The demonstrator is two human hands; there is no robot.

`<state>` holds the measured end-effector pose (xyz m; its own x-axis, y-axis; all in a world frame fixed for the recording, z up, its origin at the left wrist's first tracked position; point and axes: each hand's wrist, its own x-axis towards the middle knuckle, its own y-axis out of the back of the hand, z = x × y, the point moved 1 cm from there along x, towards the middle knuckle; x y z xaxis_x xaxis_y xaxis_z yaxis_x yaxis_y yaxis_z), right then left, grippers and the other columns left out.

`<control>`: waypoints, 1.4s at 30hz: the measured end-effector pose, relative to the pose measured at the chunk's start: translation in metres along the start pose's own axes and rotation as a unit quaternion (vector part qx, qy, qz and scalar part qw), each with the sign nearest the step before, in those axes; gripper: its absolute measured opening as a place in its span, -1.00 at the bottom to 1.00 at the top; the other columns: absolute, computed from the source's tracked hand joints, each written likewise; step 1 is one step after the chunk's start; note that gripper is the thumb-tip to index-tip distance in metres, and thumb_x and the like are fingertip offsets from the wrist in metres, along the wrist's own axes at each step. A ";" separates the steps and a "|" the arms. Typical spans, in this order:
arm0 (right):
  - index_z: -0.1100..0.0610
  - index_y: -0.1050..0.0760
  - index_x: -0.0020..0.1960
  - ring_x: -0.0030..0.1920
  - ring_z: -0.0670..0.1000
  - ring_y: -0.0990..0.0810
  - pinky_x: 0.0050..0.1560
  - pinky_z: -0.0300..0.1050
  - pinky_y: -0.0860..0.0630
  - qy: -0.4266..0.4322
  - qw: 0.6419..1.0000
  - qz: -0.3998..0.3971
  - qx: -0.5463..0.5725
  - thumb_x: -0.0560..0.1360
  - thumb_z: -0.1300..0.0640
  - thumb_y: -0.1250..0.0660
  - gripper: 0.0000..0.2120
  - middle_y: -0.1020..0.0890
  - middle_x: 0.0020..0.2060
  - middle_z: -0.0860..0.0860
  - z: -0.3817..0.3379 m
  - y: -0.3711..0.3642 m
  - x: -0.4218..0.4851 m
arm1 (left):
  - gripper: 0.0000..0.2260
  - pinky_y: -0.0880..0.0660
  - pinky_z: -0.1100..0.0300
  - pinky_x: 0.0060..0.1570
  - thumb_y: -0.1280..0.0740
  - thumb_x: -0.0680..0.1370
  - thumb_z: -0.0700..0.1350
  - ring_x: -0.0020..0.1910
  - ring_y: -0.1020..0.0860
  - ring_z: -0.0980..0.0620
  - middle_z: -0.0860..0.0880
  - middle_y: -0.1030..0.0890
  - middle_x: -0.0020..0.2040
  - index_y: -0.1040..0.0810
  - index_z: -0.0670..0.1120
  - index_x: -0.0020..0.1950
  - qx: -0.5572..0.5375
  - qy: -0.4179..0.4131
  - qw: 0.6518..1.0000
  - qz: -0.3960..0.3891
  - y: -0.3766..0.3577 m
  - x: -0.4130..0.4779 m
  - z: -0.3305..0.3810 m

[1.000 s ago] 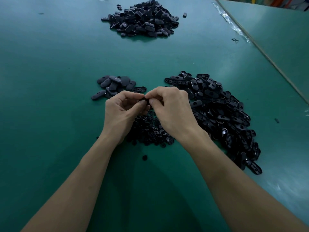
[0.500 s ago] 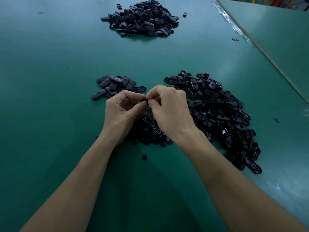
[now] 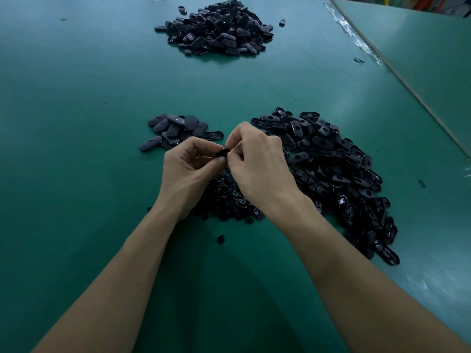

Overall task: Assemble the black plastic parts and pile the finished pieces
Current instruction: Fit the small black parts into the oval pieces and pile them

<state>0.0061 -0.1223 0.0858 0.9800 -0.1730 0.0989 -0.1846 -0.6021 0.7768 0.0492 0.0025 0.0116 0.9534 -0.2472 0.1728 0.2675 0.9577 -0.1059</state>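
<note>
My left hand (image 3: 190,171) and my right hand (image 3: 257,164) meet over the green table and pinch a small black plastic part (image 3: 221,153) between their fingertips; most of it is hidden by the fingers. Under my hands lies a heap of small black inserts (image 3: 226,200). A big heap of black oval shells (image 3: 339,174) spreads to the right. A small pile of oval pieces (image 3: 175,129) lies just beyond my left hand. A larger pile of oval pieces (image 3: 219,28) sits at the far end.
The green table (image 3: 76,123) has a seam with torn tape (image 3: 356,36) running along the right side. Loose single parts lie near my wrists (image 3: 220,239), by the far pile (image 3: 282,22) and at the right (image 3: 421,183).
Both hands have stayed together at the same spot, shifting slightly away from me. The fingers have worked on the pinched part, which now shows a little more between them.
</note>
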 end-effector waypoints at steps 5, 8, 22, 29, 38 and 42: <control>0.09 -0.41 -0.04 -0.09 0.11 -0.54 -0.09 0.14 -0.55 0.004 0.999 -0.019 -0.029 0.56 0.26 -0.29 -0.90 -0.56 -0.14 0.07 -0.003 0.004 -0.003 | -0.82 -0.58 0.27 -0.08 -0.45 0.48 -0.40 -0.17 -0.67 0.12 0.05 -0.72 -0.17 -0.62 -0.13 -0.07 0.009 -0.005 1.000 -0.010 -0.002 -0.001 0.002; 0.09 -0.43 -0.06 -0.11 0.09 -0.54 -0.10 0.12 -0.56 0.000 0.999 -0.013 -0.030 0.56 0.26 -0.30 -0.89 -0.56 -0.14 0.07 -0.003 0.005 -0.003 | -0.82 -0.58 0.28 -0.08 -0.44 0.49 -0.40 -0.17 -0.66 0.13 0.05 -0.72 -0.17 -0.62 -0.13 -0.06 0.007 -0.003 1.000 -0.012 -0.002 -0.002 0.002; 0.03 -0.58 0.00 -0.04 0.14 -0.61 0.02 0.09 -0.59 0.011 0.999 -0.034 -0.026 0.55 0.23 -0.31 -0.86 -0.62 -0.04 0.11 -0.004 0.007 0.001 | -0.86 -0.58 0.17 -0.15 -0.44 0.51 -0.25 -0.20 -0.62 0.03 -0.11 -0.72 -0.12 -0.60 -0.08 0.03 -0.008 0.012 1.000 -0.007 -0.001 0.000 -0.003; 0.09 -0.65 0.17 0.03 -0.05 -0.65 0.18 -0.12 -0.57 0.003 0.999 -0.054 0.000 0.56 0.20 -0.39 -0.80 -0.70 -0.02 -0.01 0.014 0.009 0.012 | -0.80 -0.55 0.29 -0.17 -0.43 0.53 -0.34 -0.22 -0.64 0.11 -0.03 -0.73 -0.16 -0.59 -0.08 0.05 -0.009 0.025 1.000 -0.004 -0.002 0.001 -0.001; 0.07 -0.69 0.04 -0.22 -0.33 -0.59 -0.12 -0.51 -0.50 0.011 0.997 -0.052 0.057 0.51 0.19 -0.45 -0.87 -0.63 -0.26 -0.21 0.026 0.010 0.016 | -0.81 -0.58 0.30 -0.15 -0.45 0.49 -0.33 -0.23 -0.65 0.12 0.03 -0.72 -0.19 -0.62 -0.09 0.02 -0.039 0.035 0.999 0.006 -0.004 0.000 0.000; 0.08 -0.68 0.03 -0.16 -0.21 -0.62 -0.08 -0.39 -0.55 0.011 0.998 -0.041 0.039 0.50 0.18 -0.43 -0.88 -0.65 -0.24 -0.14 0.025 0.006 0.015 | -0.81 -0.58 0.32 -0.17 -0.46 0.48 -0.32 -0.23 -0.65 0.14 0.04 -0.73 -0.17 -0.64 -0.08 0.01 -0.040 0.042 0.998 -0.001 -0.003 0.002 -0.001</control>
<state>0.0176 -0.1480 0.0767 0.9932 -0.1045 0.0513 -0.1086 -0.6730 0.7317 0.0500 -0.0014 0.0112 0.9602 -0.2645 0.0903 0.2771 0.9430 -0.1843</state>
